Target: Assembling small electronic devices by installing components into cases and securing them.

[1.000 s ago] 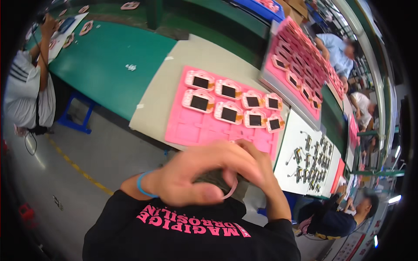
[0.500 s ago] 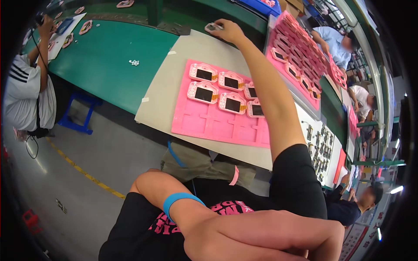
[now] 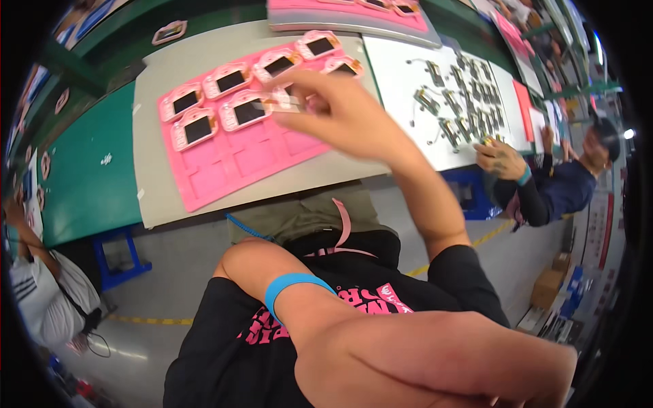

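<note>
Slightly blurred, my right hand (image 3: 333, 112) hovers over the pink tray (image 3: 255, 158), thumb and forefinger apart. A pale, see-through patch shows between them; I cannot tell whether it is a loose piece. Beside the fingertips sits a pink-framed unit with a dark screen (image 3: 245, 111). More such units fill the tray's far rows, among them one at the far left (image 3: 183, 102) and one at the far right (image 3: 317, 46); my hand partly covers others. Close to the camera, my left hand (image 3: 435, 360) crosses my body below a blue wristband (image 3: 289, 289); its fingers are mostly hidden.
One more pink unit (image 3: 170, 32) lies on the dark green strip beyond the table. A white surface (image 3: 401, 75) to the right carries several small circuit boards (image 3: 469, 95). A co-worker's hand (image 3: 502, 160) reaches toward them. Blue stools (image 3: 119, 258) stand under the table.
My right hand has come back from the far strip to above the tray, leaving the pink unit there. The view has turned right; my left arm stays bent across my body.
</note>
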Demonstrator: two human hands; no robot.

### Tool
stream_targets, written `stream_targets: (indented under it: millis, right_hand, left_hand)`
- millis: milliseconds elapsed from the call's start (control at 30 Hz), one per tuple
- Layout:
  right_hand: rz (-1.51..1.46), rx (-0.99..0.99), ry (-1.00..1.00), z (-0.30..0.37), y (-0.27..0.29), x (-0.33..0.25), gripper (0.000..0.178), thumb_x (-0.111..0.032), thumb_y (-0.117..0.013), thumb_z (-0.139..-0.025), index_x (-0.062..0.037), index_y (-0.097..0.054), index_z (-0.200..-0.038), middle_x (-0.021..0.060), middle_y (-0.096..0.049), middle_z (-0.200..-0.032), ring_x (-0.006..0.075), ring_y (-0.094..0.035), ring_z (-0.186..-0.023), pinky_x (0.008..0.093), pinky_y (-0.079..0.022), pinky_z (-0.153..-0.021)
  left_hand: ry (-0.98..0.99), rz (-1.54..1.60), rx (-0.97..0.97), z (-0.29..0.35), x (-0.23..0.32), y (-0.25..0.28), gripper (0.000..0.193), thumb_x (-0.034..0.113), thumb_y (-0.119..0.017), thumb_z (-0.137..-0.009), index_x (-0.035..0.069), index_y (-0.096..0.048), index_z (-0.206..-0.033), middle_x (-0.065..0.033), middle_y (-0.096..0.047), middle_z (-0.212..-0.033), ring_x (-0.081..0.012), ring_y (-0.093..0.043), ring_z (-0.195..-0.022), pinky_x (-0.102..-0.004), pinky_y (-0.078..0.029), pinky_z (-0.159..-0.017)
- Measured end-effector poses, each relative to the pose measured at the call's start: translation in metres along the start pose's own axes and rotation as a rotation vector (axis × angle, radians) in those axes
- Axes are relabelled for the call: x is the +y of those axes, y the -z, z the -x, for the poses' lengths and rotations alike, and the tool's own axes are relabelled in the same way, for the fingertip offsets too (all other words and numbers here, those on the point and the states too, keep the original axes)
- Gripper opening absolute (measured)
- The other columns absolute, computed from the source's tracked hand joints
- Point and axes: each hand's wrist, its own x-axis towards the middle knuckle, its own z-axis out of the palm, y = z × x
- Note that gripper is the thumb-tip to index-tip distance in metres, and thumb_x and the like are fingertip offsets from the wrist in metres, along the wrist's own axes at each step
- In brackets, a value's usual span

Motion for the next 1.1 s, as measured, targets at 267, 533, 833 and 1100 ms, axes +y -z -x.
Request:
stream_targets:
  millis: [267, 533, 833, 1100]
  right_hand:
    - [-0.374, 0.376, -0.498, 0.164, -0.008, 0.037, 0.017, -0.012, -0.070, -0.099, -0.0004, -0.077, -0.109, 0.0014, -0.066, -0.076, 0.0111, -0.046, -0.062, 0.0292, -0.039, -0.059]
    - [0.223, 0.517, -0.611, 0.137, 0.070, 0.061, 0.020, -0.017, -0.067, -0.101, 0.0017, -0.074, -0.106, 0.0110, -0.066, -0.073, 0.0227, -0.060, -0.065, 0.0353, -0.047, -0.062]
    - [0.749, 0.409, -0.818, 0.091, 0.100, 0.158, 0.024, -0.021, -0.070, -0.095, -0.0029, -0.076, -0.110, 0.0201, -0.077, -0.100, 0.0419, -0.072, -0.088, 0.0502, -0.057, -0.082]
    - [0.612, 0.444, -0.874, 0.083, 0.100, 0.134, 0.024, -0.020, -0.082, -0.085, -0.0073, -0.079, -0.105, 0.0176, -0.078, -0.094, 0.0371, -0.074, -0.088, 0.0455, -0.058, -0.081]
  left_hand:
    - [0.247, -0.787, 0.111, -0.011, 0.028, 0.072, 0.010, 0.001, -0.063, -0.087, 0.003, -0.067, -0.095, -0.0136, -0.072, -0.101, -0.0242, -0.063, -0.088, -0.0348, -0.052, -0.083]
    - [0.453, -2.749, 0.506, 0.037, 0.103, 0.185, 0.028, 0.011, -0.075, -0.086, 0.008, -0.072, -0.114, -0.0059, -0.069, -0.115, -0.0289, -0.060, -0.101, -0.0380, -0.053, -0.092]
    - [0.460, -2.588, 0.576, 0.034, 0.095, 0.144, 0.005, 0.011, -0.074, -0.091, 0.007, -0.076, -0.093, -0.0061, -0.071, -0.092, -0.0276, -0.062, -0.087, -0.0391, -0.052, -0.085]
    - [0.219, -2.525, 0.613, 0.071, 0.077, 0.122, 0.009, 0.007, -0.079, -0.086, 0.008, -0.076, -0.094, -0.0024, -0.071, -0.094, -0.0247, -0.061, -0.086, -0.0359, -0.052, -0.085]
